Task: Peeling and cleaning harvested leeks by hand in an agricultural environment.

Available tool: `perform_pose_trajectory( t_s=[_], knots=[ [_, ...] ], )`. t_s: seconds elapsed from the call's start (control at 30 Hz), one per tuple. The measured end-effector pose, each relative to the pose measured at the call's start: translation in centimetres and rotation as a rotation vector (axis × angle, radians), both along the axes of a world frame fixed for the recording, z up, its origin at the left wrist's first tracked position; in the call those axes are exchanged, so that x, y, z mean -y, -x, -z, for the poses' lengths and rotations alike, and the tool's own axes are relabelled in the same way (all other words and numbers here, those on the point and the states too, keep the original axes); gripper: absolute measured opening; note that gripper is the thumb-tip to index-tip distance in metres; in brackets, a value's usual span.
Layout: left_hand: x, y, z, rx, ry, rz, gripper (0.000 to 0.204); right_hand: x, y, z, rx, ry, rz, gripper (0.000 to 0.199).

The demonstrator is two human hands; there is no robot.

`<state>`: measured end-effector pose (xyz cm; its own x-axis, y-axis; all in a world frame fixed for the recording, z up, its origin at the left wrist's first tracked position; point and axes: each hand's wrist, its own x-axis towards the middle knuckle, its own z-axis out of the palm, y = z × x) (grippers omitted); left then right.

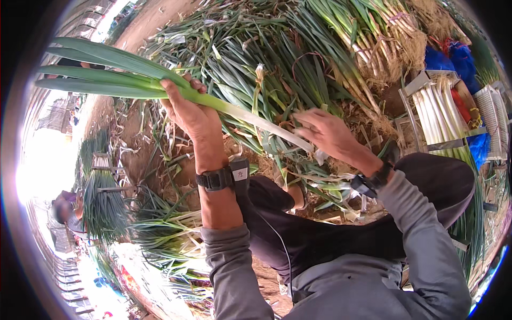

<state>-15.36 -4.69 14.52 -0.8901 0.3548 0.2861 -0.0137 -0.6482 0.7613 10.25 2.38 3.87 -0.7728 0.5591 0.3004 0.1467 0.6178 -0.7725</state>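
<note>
A long green onion (pixel 242 111) lies slantwise across my view, its broad green leaves to the upper left and its white stalk running down to the right. My left hand (pixel 191 113) is closed round it where the leaves meet the stalk. Close to the white root end is my right hand (pixel 333 136), its fingers curved and smeared by motion. Whether those fingers touch anything is unclear. A scrap of pale, thin skin (pixel 320 156) shows just below them, beside the stalk's tip.
A large heap of green onions (pixel 234 48) covers the ground ahead. Tied bundles with roots (pixel 394 48) lie at the upper right. Trimmed white stalks (pixel 440 109) fill a metal-framed rack at the right. Loose leaves (pixel 165 234) lie at the left; another person (pixel 66 210) is beyond.
</note>
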Motion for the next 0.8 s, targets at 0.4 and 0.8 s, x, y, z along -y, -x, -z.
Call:
perform_pose_trajectory(
  t_s=[0.4,0.8],
  knots=[
    [-0.7,-0.2,1.4,0.000,0.017,0.050,0.047,1.1,5.8,0.0,-0.026,-0.095,0.014,0.020],
    [-0.6,-0.5,1.2,-0.018,0.022,0.088,0.044,1.2,5.2,-0.6,-0.019,-0.057,-0.075,0.021]
  ],
)
